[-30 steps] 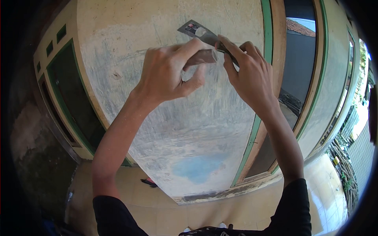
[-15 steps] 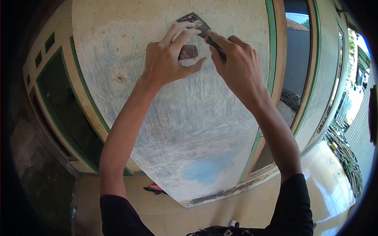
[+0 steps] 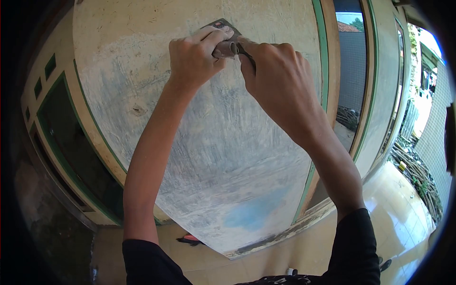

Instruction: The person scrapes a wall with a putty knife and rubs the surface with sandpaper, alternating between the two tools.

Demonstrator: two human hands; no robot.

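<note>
Scraper (image 3: 233, 28), dark and flat-bladed, in right hand (image 3: 282, 76); brown tube (image 3: 224, 50) in left hand (image 3: 192, 59).

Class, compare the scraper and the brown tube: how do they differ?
The scraper has a flat blade, while the tube is rounded. The scraper is in the right hand; the tube is in the left hand. Both are held in front of the wall.

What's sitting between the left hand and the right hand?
Head view: the end of a short brown tube-like piece, held by the left hand, plus part of the dark scraper in the right hand.
</note>
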